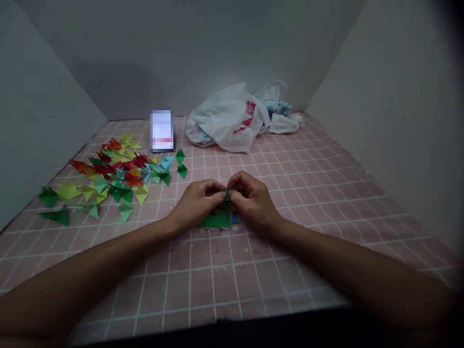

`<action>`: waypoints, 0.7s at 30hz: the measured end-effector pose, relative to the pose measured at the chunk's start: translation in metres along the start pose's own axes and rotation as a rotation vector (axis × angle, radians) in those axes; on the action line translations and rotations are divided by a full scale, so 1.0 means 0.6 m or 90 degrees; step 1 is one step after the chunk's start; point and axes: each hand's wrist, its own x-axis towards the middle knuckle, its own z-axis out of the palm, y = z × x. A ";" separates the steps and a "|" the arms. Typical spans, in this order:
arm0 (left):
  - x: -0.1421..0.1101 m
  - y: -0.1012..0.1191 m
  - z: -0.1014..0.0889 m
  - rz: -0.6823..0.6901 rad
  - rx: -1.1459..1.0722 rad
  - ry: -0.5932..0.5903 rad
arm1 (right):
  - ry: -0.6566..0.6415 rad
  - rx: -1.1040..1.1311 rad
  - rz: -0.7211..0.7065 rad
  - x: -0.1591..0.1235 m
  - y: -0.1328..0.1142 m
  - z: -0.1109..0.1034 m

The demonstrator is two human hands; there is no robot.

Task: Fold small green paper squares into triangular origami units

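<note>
My left hand (pixel 203 199) and my right hand (pixel 253 202) meet at the middle of the tabletop, fingertips pinched together. Between them is a small green folded paper (pixel 227 195), mostly hidden by the fingers and thumbs. Just below lies a stack of coloured paper sheets (pixel 217 221), green on top, with blue and pink edges peeking out at the right and front. To the left spreads a heap of folded paper cranes (pixel 119 166) in red, orange, yellow, light blue and green. Two green cranes (pixel 181 170) sit at its right edge, nearest my left hand.
A phone with a lit, blurred screen (pixel 161 130) stands upright behind the cranes. A crumpled white plastic bag (pixel 228 118) and a smaller blue-patterned bundle (pixel 277 107) rest against the back wall. Pink checked cloth (pixel 326 193) covers the table, with walls on three sides.
</note>
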 end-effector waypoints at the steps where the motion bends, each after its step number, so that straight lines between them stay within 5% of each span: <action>1: 0.000 0.000 0.000 -0.003 -0.003 0.003 | 0.002 0.000 -0.001 0.000 0.000 0.000; 13: 0.004 0.006 -0.006 -0.035 0.022 0.028 | -0.038 -0.021 -0.028 0.002 0.001 -0.003; 21: 0.003 -0.006 -0.007 0.040 0.081 0.025 | -0.052 0.007 -0.043 0.008 0.008 -0.004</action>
